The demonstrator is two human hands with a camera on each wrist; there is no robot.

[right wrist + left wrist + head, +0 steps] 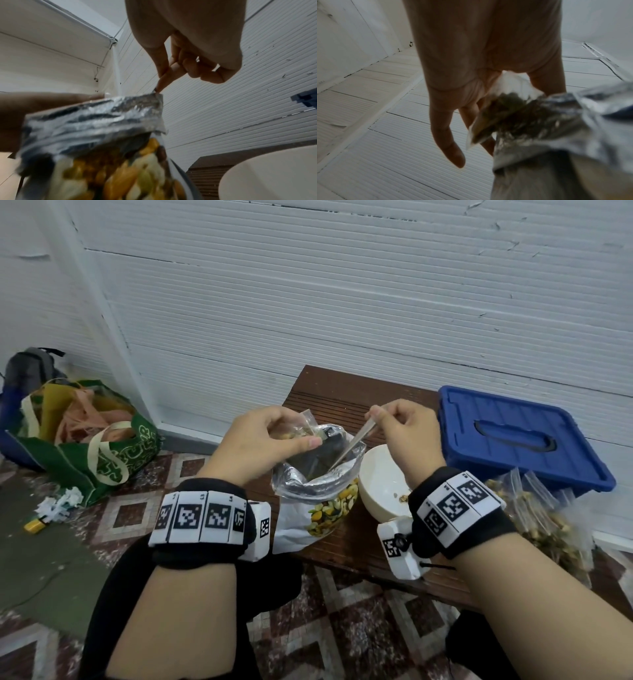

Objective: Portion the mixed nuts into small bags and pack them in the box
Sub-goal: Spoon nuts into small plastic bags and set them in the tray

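The small bag [306, 424], clear and partly filled with nuts, sits in the left hand [263, 440], whose grip is closed round it with the thumb pressed across its front, right over the mouth of the large foil nut bag [318, 484]. Just beside that grip, the right hand [402, 433] pinches the handle of a pale spoon [352, 445] between thumb and forefinger, its tip slanting down into the foil bag. Below the right grip stands a white bowl [380, 484] on the brown desk [346, 398]. Farther out from that hand lie filled small bags [541, 515] and the blue box [513, 436], lid on. Well away from the left grip, a green tote [113, 453] sits on the floor.
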